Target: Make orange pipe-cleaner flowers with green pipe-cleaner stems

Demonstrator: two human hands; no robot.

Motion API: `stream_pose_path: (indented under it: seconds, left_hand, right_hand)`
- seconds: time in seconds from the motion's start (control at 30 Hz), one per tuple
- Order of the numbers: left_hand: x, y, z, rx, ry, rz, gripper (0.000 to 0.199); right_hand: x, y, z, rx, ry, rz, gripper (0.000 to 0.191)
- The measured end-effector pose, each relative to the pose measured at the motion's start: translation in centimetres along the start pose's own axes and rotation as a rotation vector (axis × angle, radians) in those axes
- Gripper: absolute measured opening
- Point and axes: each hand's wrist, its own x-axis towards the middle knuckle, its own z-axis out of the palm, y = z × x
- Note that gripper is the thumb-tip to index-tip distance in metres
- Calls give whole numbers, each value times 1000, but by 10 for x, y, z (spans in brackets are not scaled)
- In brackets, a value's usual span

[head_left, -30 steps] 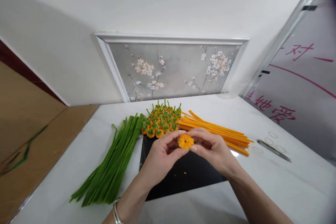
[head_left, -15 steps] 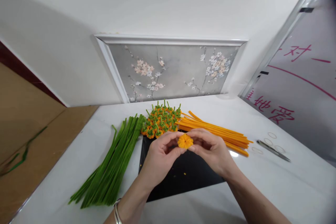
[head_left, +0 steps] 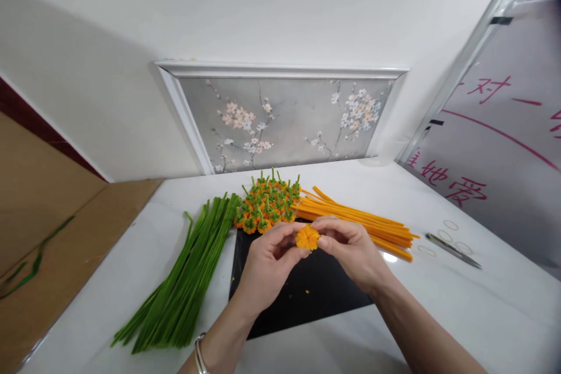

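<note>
Between my two hands is a small orange pipe-cleaner pumpkin (head_left: 307, 237), its ribbed round face turned toward me. My left hand (head_left: 272, 262) pinches it from the left with thumb and fingers. From the right, the thumb and fingertips of my right hand (head_left: 350, 248) close on its edge. Both hands hover over a black mat (head_left: 302, 298). Just behind them sits a cluster of finished orange pumpkins with green tops and stems (head_left: 265, 201). The far side of the held piece is hidden.
Green pipe cleaners (head_left: 184, 274) lie in a bundle on the left of the white table (head_left: 438, 315). Orange pipe cleaners (head_left: 355, 216) are at the right, with tweezers (head_left: 453, 250) and several clear rings (head_left: 463, 248) beyond. Cardboard (head_left: 74, 257) borders the left side.
The orange pumpkin has turned slightly between my fingers, and my right thumb has shifted up along its edge. The whole view has moved a little.
</note>
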Motion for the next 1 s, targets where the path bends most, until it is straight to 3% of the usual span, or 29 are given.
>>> stream_pose_path:
  seconds: [0.23,0.37,0.53,0.7,0.83,1.0]
  left_hand:
    - [-1,-3,3,-38,39,1,25]
    - [0,-5,0,-19,45,18,26]
    - [1,-5,-3,4,106,32,28]
    - [-1,-7,-1,3,95,36,27]
    - [-2,-9,-1,2,90,1,27]
    - [2,-10,-2,-26,75,-11,30]
  right_hand:
    - [0,7,4,126,-13,26,19]
    - [0,-2,2,-22,15,-44,24]
    - [-2,-7,8,-309,191,-258,8]
    - [-4,0,13,-339,199,-298,5]
    - [-3,5,11,-299,191,-273,4]
    - [2,0,5,-246,122,-79,9]
